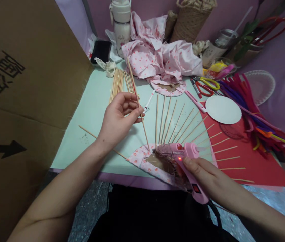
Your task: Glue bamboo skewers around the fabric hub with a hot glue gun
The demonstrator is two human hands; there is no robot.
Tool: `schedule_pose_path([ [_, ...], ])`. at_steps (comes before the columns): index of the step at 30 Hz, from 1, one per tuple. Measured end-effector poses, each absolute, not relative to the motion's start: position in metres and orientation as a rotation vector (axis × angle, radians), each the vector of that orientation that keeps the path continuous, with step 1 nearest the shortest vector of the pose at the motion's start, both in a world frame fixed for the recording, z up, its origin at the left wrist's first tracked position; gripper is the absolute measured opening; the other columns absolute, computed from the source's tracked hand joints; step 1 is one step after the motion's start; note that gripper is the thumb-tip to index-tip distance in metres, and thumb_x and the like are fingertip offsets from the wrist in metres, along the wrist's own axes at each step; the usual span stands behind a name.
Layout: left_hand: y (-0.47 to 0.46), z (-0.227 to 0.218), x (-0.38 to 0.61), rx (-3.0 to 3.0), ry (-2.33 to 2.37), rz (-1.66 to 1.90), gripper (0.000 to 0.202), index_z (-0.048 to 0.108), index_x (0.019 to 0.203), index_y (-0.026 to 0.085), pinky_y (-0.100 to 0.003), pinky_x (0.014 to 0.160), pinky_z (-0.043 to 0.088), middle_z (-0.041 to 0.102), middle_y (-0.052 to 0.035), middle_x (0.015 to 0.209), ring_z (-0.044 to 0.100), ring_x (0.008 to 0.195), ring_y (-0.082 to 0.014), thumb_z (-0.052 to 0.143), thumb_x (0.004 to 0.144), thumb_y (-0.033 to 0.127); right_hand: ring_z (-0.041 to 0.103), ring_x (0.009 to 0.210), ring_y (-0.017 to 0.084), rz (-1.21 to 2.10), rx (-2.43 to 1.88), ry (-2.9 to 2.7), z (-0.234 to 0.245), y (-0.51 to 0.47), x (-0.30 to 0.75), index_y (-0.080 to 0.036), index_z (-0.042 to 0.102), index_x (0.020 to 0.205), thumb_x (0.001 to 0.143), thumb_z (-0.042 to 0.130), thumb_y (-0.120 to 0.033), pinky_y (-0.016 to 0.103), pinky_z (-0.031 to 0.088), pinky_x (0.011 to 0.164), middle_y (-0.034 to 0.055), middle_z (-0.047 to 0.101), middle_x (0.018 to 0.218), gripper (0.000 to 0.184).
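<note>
My left hand (121,116) pinches a thin wooden skewer (139,107), its lower tip resting near the fabric-covered half disc (142,159) at the table's front edge. Several skewers (182,126) fan out from that disc across the mint mat and red paper. My right hand (207,176) grips a pink hot glue gun (186,164), its red light on and its nozzle pointing left over the brown centre of the disc.
A bundle of spare skewers (119,82) lies behind my left hand. Pink floral cloth (162,55), scissors (206,84), a white paper circle (223,110) and coloured pipe cleaners (253,111) fill the back and right. A large cardboard box (24,84) stands left.
</note>
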State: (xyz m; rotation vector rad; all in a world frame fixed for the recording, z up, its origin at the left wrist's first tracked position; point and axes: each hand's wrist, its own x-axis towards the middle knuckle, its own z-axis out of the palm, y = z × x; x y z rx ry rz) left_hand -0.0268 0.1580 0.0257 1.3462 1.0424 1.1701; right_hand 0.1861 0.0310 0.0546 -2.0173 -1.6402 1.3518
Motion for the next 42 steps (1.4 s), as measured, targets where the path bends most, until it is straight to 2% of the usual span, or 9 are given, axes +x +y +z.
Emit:
schedule_pose_path([
  [8,0.157,0.028,-0.026,1.35,1.105,1.137,0.02,0.052,0.094,0.022,-0.025,0.064,0.06,0.062,0.0037,0.075,0.067,0.073,-0.0122,0.063,0.08,0.012,0.054,0.055,0.018,1.403,-2.058,-1.562,0.052,0.031,0.184,-0.023,0.053,0.056,0.076,0.028,-0.089,0.031,0.046,0.054,0.0017,0.055,0.056,0.073],
  [20,0.158,0.027,-0.027,1.349,1.095,1.128,0.021,0.052,0.095,0.022,-0.023,0.064,0.059,0.061,0.0041,0.076,0.066,0.073,-0.0107,0.062,0.08,0.011,0.057,0.061,0.02,1.43,-2.047,-1.61,0.049,0.036,0.185,-0.023,0.053,0.06,0.081,0.026,-0.085,0.033,0.048,0.06,0.0028,0.057,0.061,0.07],
  [29,0.158,0.028,-0.027,1.353,1.079,1.134,0.021,0.051,0.094,0.021,-0.023,0.063,0.059,0.06,0.0042,0.075,0.066,0.071,-0.011,0.063,0.079,0.011,0.05,0.056,0.018,1.392,-2.004,-1.654,0.052,0.04,0.181,-0.023,0.049,0.058,0.084,0.027,-0.081,0.03,0.044,0.052,0.0007,0.05,0.057,0.067],
  [37,0.158,0.028,-0.028,1.389,1.088,1.122,0.021,0.051,0.095,0.021,-0.022,0.063,0.06,0.061,0.0043,0.075,0.068,0.073,-0.0113,0.063,0.08,0.013,0.046,0.048,0.015,1.258,-1.879,-1.722,0.05,0.03,0.179,-0.024,0.043,0.057,0.094,0.033,-0.065,0.027,0.037,0.046,-0.0021,0.048,0.051,0.057],
  [40,0.159,0.032,-0.026,1.393,1.083,1.142,0.022,0.051,0.095,0.021,-0.022,0.063,0.059,0.061,0.0043,0.075,0.067,0.072,-0.0109,0.063,0.08,0.012,0.048,0.048,0.015,1.175,-1.796,-1.717,0.051,0.023,0.179,-0.024,0.048,0.06,0.095,0.037,-0.06,0.027,0.039,0.046,-0.0023,0.05,0.052,0.051],
  [42,0.161,0.035,-0.024,1.397,1.08,1.166,0.022,0.051,0.095,0.021,-0.023,0.062,0.059,0.06,0.0044,0.075,0.067,0.071,-0.0107,0.063,0.079,0.011,0.051,0.049,0.015,1.18,-1.739,-1.677,0.05,0.016,0.18,-0.023,0.055,0.069,0.096,0.039,-0.056,0.027,0.043,0.047,-0.0016,0.055,0.056,0.045],
])
